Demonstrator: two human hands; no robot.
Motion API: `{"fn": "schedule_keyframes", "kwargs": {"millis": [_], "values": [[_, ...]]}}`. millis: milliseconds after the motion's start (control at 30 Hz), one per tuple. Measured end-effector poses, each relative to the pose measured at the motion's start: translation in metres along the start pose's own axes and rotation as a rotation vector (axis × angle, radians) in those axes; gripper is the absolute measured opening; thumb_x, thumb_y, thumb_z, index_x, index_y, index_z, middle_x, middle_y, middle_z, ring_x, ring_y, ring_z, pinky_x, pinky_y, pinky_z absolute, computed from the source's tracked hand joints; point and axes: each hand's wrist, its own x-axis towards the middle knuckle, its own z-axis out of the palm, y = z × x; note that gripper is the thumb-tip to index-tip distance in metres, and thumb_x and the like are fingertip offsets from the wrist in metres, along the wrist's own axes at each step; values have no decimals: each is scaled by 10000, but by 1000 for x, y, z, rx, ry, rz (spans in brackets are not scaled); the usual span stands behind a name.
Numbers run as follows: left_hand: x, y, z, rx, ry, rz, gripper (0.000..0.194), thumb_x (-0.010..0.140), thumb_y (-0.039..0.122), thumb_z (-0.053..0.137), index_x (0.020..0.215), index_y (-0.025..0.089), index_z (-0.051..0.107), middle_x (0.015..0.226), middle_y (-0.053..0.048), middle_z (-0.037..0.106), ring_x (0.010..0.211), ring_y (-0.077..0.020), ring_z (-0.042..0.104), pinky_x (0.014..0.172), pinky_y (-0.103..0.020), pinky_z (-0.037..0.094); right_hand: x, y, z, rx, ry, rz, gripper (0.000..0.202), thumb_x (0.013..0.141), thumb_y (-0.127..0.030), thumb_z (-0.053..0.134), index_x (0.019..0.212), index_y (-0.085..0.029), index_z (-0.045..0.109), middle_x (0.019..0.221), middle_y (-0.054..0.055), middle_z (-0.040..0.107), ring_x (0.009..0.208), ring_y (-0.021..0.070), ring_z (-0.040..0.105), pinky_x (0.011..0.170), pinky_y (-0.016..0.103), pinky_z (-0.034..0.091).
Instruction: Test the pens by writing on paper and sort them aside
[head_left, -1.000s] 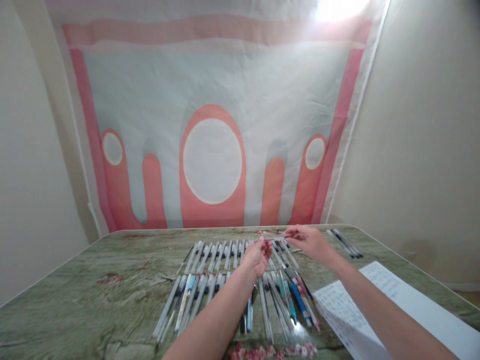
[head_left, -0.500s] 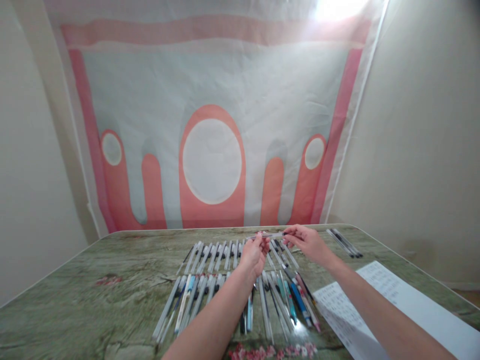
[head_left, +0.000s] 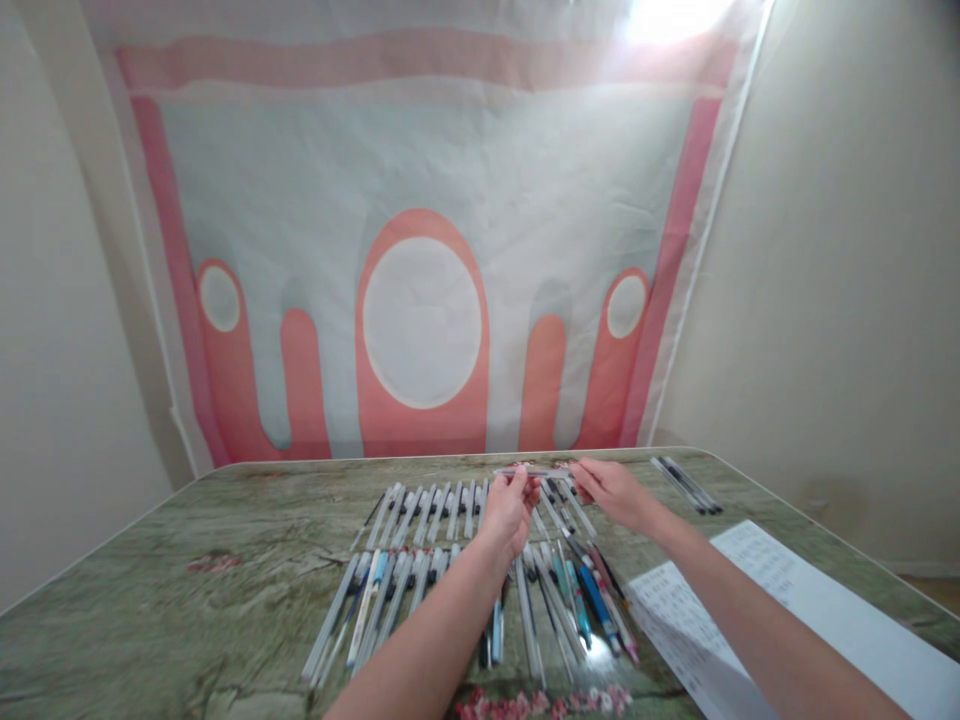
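A slim, clear pen [head_left: 536, 473] lies level across both hands above the back row of pens. My left hand [head_left: 511, 508] pinches its left part between thumb and fingers. Closed round the pen's right end are the fingers of my right hand [head_left: 609, 490]. Beneath the hands, several clear pens with dark grips [head_left: 425, 513] form the back row on the table. A front row of pens [head_left: 386, 605] includes clear, blue, teal and pink ones, and my left forearm covers part of it.
Sheets with handwriting [head_left: 761, 570] lie on the right of the green wood-patterned table [head_left: 187, 600]. Several dark-and-clear pens [head_left: 685, 485] rest at the back right. A pink and grey cloth [head_left: 420, 130] hangs behind.
My right hand has shifted slightly and its fingers are now closer together at the pen's right end. The dark tip seen there before no longer shows. My left hand has barely moved.
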Motion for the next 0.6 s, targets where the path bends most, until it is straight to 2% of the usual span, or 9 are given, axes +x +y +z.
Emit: {"fn": "schedule_keyframes", "kwargs": {"millis": [100, 167, 267, 367, 500, 600], "values": [[-1, 0, 1, 0, 10, -1, 98, 767, 203, 548, 779, 137, 477, 688, -18, 562, 567, -60, 544, 525, -148, 431, -1, 2, -1, 129, -61, 59, 404, 862, -450, 271, 659, -177, 489, 551, -14, 514, 497, 109, 490, 506, 226, 387], [-1, -1, 1, 1, 17, -10, 96, 769, 203, 546, 776, 136, 477, 684, -16, 559, 555, -55, 535, 521, -146, 427, -1, 3, -1, 129, -41, 30, 352, 847, -455, 320, 730, -176, 500, 603, -13, 529, 528, 109, 496, 514, 222, 387], [0, -2, 0, 6, 14, -20, 102, 767, 209, 550, 783, 136, 481, 682, -17, 559, 546, -54, 527, 509, -143, 419, -1, 3, -1, 50, -17, -21, 364, 846, -445, 336, 671, -170, 500, 577, -16, 508, 528, 103, 473, 535, 222, 374], [1, -3, -1, -1, 15, -31, 104, 770, 215, 546, 779, 133, 483, 674, -16, 555, 544, -54, 523, 505, -144, 416, -1, 4, 0, 92, -50, 31, 449, 868, -440, 266, 587, -161, 478, 520, -14, 482, 493, 97, 454, 524, 224, 367], [1, -3, 0, -12, 30, -32, 110, 762, 212, 558, 761, 129, 487, 644, -3, 538, 521, -44, 507, 492, -136, 410, -2, 4, -2, 186, -75, 43, 360, 845, -444, 344, 687, -158, 495, 567, -15, 509, 513, 99, 475, 501, 213, 368], [0, -2, 1, -2, 18, -49, 105, 762, 207, 557, 757, 124, 493, 634, -3, 536, 511, -42, 500, 473, -131, 406, -2, 2, -3, 187, -73, 23, 354, 837, -437, 369, 654, -159, 490, 554, -17, 506, 513, 98, 474, 515, 215, 376]]}}
